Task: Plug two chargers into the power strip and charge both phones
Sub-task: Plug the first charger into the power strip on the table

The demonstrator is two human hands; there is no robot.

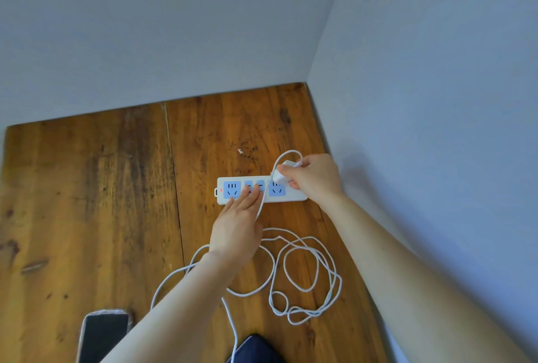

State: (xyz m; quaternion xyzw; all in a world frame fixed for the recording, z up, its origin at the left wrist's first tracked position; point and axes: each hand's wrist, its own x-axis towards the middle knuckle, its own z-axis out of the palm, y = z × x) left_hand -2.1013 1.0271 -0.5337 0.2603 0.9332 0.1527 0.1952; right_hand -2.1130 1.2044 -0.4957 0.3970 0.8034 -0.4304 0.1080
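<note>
Closest to me, a phone [104, 333] lies face up at the bench's near edge, nothing plugged into it, and a dark shape [256, 348] sits just beside it — maybe the second phone, I can't tell. Moving out, loose white cable [305, 275] sprawls in loops across the wooden bench [87, 188], one strand running up toward my right hand. My left hand [235, 234] lies flat, fingers [250, 192] stretched out and pressing on the middle of the power strip [227, 199] to steady it, gripping nothing. Farther on, my right hand [314, 179] has its fingers closed around a white charger [281, 174], poised right over the strip's right-hand socket — I can't see whether the prongs are in. The strip's little red light glows at its left end. So by my reckoning I'm on the first charger: the second charger and both phones are all left to do.
</note>
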